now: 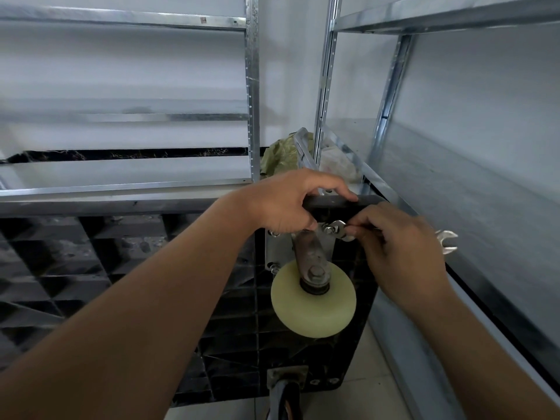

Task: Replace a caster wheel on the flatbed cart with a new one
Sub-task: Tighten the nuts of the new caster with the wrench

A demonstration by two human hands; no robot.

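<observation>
The black flatbed cart [121,268] stands on its side, its ribbed underside facing me. A cream caster wheel [313,312] in a grey metal fork sits on a mounting plate [274,251] near the cart's upper corner. My left hand [285,204] grips the cart's top edge, thumb near the plate. My right hand [403,256] holds a silver wrench [341,228] whose jaw is on a nut [328,229] at the plate's upper right bolt; the wrench's other end [447,241] sticks out behind my hand.
Metal shelving racks [253,86] stand behind and to the right of the cart, with the right rack's low shelf [454,183] close to my right hand. A second, dark caster [285,395] sits at the cart's lower corner. Crumpled green material [280,156] lies behind the cart.
</observation>
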